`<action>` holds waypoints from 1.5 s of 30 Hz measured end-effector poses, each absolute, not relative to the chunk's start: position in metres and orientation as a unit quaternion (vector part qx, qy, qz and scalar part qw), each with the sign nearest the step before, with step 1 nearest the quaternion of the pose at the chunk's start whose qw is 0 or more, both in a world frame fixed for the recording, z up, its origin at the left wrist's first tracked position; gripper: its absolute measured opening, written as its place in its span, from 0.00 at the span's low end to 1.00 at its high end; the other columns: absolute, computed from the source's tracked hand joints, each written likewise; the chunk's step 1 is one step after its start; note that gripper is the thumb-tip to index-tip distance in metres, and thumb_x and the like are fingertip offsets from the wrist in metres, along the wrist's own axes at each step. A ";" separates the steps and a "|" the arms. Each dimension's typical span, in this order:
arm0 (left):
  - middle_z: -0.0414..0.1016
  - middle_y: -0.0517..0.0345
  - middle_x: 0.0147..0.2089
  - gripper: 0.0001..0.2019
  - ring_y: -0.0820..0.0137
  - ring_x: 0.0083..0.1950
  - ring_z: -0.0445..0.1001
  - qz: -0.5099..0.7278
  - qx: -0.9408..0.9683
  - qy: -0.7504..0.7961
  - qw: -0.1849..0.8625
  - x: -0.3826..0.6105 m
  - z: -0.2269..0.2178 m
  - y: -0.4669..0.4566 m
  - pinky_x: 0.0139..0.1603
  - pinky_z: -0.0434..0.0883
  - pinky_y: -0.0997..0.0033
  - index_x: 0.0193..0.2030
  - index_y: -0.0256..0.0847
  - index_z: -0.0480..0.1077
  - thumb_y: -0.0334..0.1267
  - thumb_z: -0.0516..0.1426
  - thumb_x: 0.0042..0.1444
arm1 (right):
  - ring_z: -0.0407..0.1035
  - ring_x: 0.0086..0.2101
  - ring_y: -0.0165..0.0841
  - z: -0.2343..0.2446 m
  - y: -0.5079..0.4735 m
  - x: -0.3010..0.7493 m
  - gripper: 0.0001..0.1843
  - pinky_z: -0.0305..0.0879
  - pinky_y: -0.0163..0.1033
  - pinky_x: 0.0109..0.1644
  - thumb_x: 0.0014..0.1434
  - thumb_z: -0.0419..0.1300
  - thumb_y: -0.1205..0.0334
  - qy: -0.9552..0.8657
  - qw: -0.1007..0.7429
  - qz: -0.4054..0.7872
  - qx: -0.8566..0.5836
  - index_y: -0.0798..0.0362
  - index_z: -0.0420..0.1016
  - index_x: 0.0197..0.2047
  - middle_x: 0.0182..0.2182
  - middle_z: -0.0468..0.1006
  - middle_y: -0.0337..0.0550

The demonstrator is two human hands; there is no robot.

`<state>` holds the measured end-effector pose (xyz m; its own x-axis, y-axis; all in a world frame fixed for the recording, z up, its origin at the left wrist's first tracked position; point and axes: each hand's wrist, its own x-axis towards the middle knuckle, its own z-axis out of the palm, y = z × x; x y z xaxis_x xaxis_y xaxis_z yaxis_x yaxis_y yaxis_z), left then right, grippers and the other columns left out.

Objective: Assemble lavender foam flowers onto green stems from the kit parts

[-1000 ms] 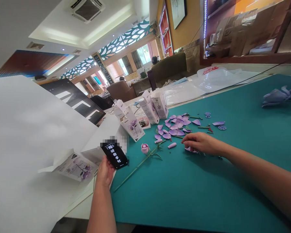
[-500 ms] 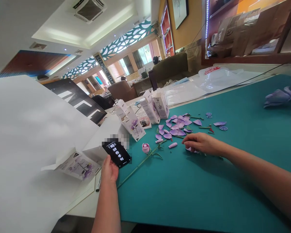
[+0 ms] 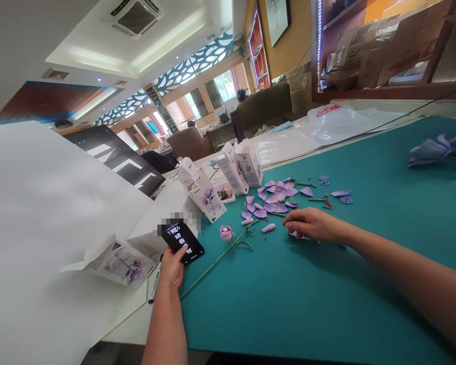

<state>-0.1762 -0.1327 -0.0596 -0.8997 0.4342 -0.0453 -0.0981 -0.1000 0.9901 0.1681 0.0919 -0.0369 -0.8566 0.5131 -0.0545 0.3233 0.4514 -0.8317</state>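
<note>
White paper [image 3: 49, 228] fills the left of the frame, a large sheet with a folded leaflet [image 3: 121, 263] showing a purple flower at its lower right and a marker [image 3: 154, 284] just below that. At lower centre-left, the left hand [image 3: 171, 268] clenches a black phone [image 3: 180, 242], its fingers wrapped behind the phone and its thumb across the lit screen. Just to the right, a rose [image 3: 226, 233] with a pale pink bloom and a long green stem lies on the teal mat [image 3: 307, 304]. Printed boxes [image 3: 233, 175] stand in a row near the mat's far edge, and loose lilac petals [image 3: 275, 200] lie scattered in front of them, with plastic discs [image 3: 345, 199] further right. At centre-right, the right hand [image 3: 311, 225] rests palm down, its fingertips [image 3: 291, 228] curled over a single petal [image 3: 296, 234]; whether they pinch it or only touch it cannot be told. A finished lilac flower [image 3: 429, 152] lies at the mat's far right, below a clear plastic bag [image 3: 345, 119] on the table behind.
</note>
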 end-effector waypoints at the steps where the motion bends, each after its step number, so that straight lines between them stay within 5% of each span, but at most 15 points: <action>1: 0.74 0.52 0.47 0.12 0.67 0.44 0.74 0.734 0.124 0.643 0.182 -0.176 -0.058 -0.132 0.44 0.73 0.59 0.48 0.36 0.69 0.39 0.56 0.59 | 0.73 0.31 0.33 -0.037 0.092 0.168 0.17 0.66 0.33 0.30 0.58 0.50 0.50 -0.846 0.102 0.462 -0.247 0.52 0.73 0.39 0.34 0.77 0.43; 9: 0.78 0.49 0.45 0.16 0.63 0.47 0.76 0.755 0.084 0.623 0.187 -0.175 -0.048 -0.135 0.49 0.72 0.58 0.45 0.41 0.72 0.49 0.49 0.62 | 0.73 0.32 0.34 -0.035 0.091 0.168 0.17 0.66 0.33 0.30 0.58 0.51 0.50 -0.845 0.101 0.462 -0.247 0.52 0.73 0.40 0.34 0.77 0.43; 13: 0.79 0.53 0.40 0.08 0.65 0.43 0.77 0.743 0.110 0.629 0.202 -0.171 -0.048 -0.138 0.51 0.71 0.59 0.41 0.41 0.73 0.37 0.60 0.54 | 0.73 0.32 0.34 -0.033 0.090 0.169 0.17 0.66 0.34 0.32 0.58 0.51 0.50 -0.845 0.102 0.464 -0.246 0.52 0.73 0.39 0.34 0.78 0.43; 19: 0.81 0.55 0.37 0.18 0.67 0.40 0.77 0.709 0.139 0.653 0.227 -0.168 -0.047 -0.139 0.56 0.66 0.60 0.39 0.38 0.74 0.20 0.64 0.39 | 0.73 0.32 0.34 -0.033 0.091 0.168 0.16 0.67 0.33 0.32 0.57 0.51 0.51 -0.847 0.102 0.460 -0.246 0.52 0.73 0.38 0.33 0.78 0.43; 22: 0.80 0.53 0.37 0.14 0.66 0.40 0.77 0.704 0.131 0.659 0.229 -0.170 -0.044 -0.137 0.53 0.68 0.60 0.39 0.37 0.74 0.22 0.63 0.43 | 0.73 0.32 0.34 -0.033 0.090 0.168 0.15 0.66 0.33 0.31 0.57 0.51 0.51 -0.847 0.103 0.459 -0.249 0.52 0.73 0.39 0.33 0.78 0.43; 25: 0.80 0.49 0.40 0.07 0.65 0.41 0.77 0.712 0.108 0.658 0.219 -0.172 -0.039 -0.135 0.49 0.71 0.59 0.40 0.38 0.73 0.36 0.59 0.55 | 0.73 0.32 0.34 -0.032 0.089 0.168 0.15 0.66 0.33 0.31 0.57 0.51 0.52 -0.845 0.105 0.462 -0.249 0.52 0.72 0.39 0.33 0.78 0.43; 29: 0.77 0.47 0.47 0.16 0.64 0.45 0.76 0.725 0.086 0.651 0.208 -0.171 -0.034 -0.134 0.46 0.73 0.58 0.45 0.41 0.72 0.48 0.50 0.61 | 0.72 0.32 0.34 -0.031 0.088 0.168 0.15 0.65 0.34 0.31 0.57 0.52 0.52 -0.846 0.107 0.461 -0.247 0.51 0.73 0.38 0.32 0.78 0.42; 40: 0.79 0.50 0.43 0.11 0.67 0.42 0.78 0.728 0.112 0.643 0.210 -0.165 -0.042 -0.142 0.50 0.73 0.59 0.42 0.39 0.72 0.38 0.50 0.63 | 0.73 0.32 0.34 -0.034 0.090 0.168 0.15 0.66 0.34 0.31 0.57 0.52 0.51 -0.847 0.106 0.461 -0.244 0.52 0.73 0.38 0.32 0.78 0.43; 45: 0.80 0.49 0.44 0.10 0.64 0.46 0.77 0.712 0.142 0.655 0.208 -0.167 -0.049 -0.143 0.55 0.69 0.57 0.44 0.38 0.72 0.28 0.59 0.54 | 0.73 0.32 0.34 -0.032 0.089 0.168 0.15 0.66 0.34 0.32 0.57 0.52 0.51 -0.846 0.105 0.464 -0.241 0.51 0.73 0.38 0.33 0.78 0.43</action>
<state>-0.1668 -0.1431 -0.0489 -0.8727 0.4831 -0.0710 -0.1107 -0.0541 0.9924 0.1684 0.0893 -0.0324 -0.8623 0.5044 -0.0460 0.3101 0.4540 -0.8353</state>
